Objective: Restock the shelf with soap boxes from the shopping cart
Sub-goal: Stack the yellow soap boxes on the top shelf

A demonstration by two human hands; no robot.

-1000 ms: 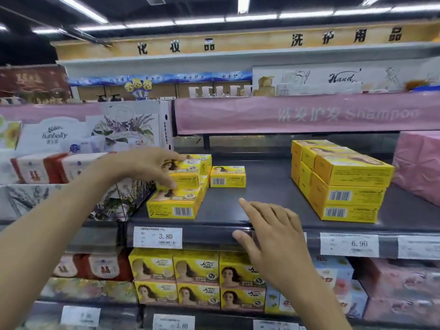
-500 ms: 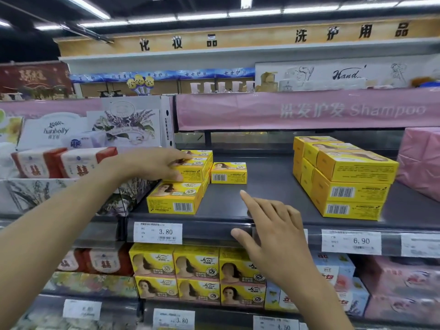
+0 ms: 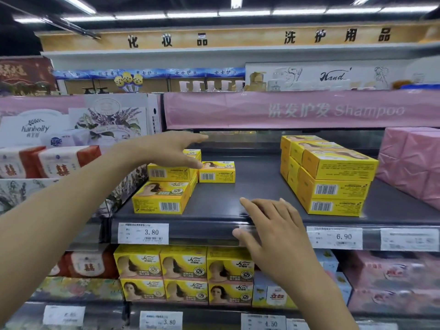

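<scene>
While the left hand [image 3: 166, 151] is held over the small stack of yellow soap boxes [image 3: 169, 173], its fingers are straight and loosely spread and grip nothing. The top of that stack sits directly beneath those fingers; whether the palm touches it cannot be told. Just beyond the thumb tip lies a single soap box [image 3: 217, 173], flat on the dark shelf [image 3: 257, 182], barcode face to the front. Thumb and box overlap in view; contact is not confirmed. Below the heel of the hand, nearer the shelf lip, a front soap box [image 3: 162, 198] lies flat with a portrait on its top face.

The right hand [image 3: 273, 231] lies on the front edge of the same shelf, fingers straight and slightly apart, tips resting on the shelf surface. Its thumb is set against the price rail [image 3: 202, 234] below. It holds nothing. Left of that thumb, on the rail, is the 3.80 price tag [image 3: 143, 233]; right of the little finger is the 6.90 price tag [image 3: 334, 237]. Beyond and right of the right fingertips stands a larger stack of yellow boxes [image 3: 333, 179], two high and several deep, well apart from the hand. Further right are pink wrapped packs [image 3: 412, 163]. Left of the right wrist, on the shelf below, stand rows of yellow boxes [image 3: 183, 273], two high. Above both sets of fingers runs a pink banner [image 3: 302, 110] reading Shampoo.
</scene>
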